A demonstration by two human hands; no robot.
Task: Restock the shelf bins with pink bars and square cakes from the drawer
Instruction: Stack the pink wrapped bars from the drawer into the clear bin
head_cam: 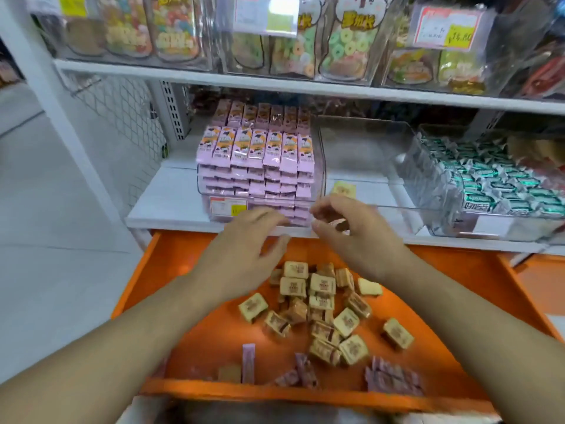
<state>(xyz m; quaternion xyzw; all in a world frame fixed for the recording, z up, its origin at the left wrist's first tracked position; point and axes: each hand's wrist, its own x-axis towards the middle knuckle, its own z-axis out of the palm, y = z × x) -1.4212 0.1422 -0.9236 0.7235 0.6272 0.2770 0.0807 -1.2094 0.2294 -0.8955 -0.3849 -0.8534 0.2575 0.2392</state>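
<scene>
Left hand: the left hand [247, 240] was raised over the back of the drawer, just in front of the bin of pink bars; its grip was loose, fingers spread and only lightly bent, with nothing in it.
Right hand: the right hand [351, 231] hovered at the front edge of the middle bin; its fingers were curled with the thumb drawn in, and something brownish showed between thumb and fingers, but the blur made it impossible to tell whether the grip held a cake.
Drawer: the orange drawer [189, 338] stood pulled out below the lower shelf, beneath both forearms.
Square cakes: a loose heap of square cakes [324, 304] lay in the middle of the drawer, some flat, some tipped on edge; one lay a little apart to the right.
Loose pink bars: a few pink bars [248, 362] lay along the drawer's near edge, one upright and others bunched toward the right.
Pink-bar bin: the clear bin [321, 166] on the left of the lower shelf [165, 206] was packed with stacked pink bars in neat rows.
Middle bin: the clear middle bin [360, 148] held a single square cake [344, 188] near its front.
Right bin: a clear bin of green-and-silver wrapped sweets [489, 185] stood just beside the middle bin.
Upper shelf: bags of coloured candies [345, 47] stood in clear bins above.
</scene>
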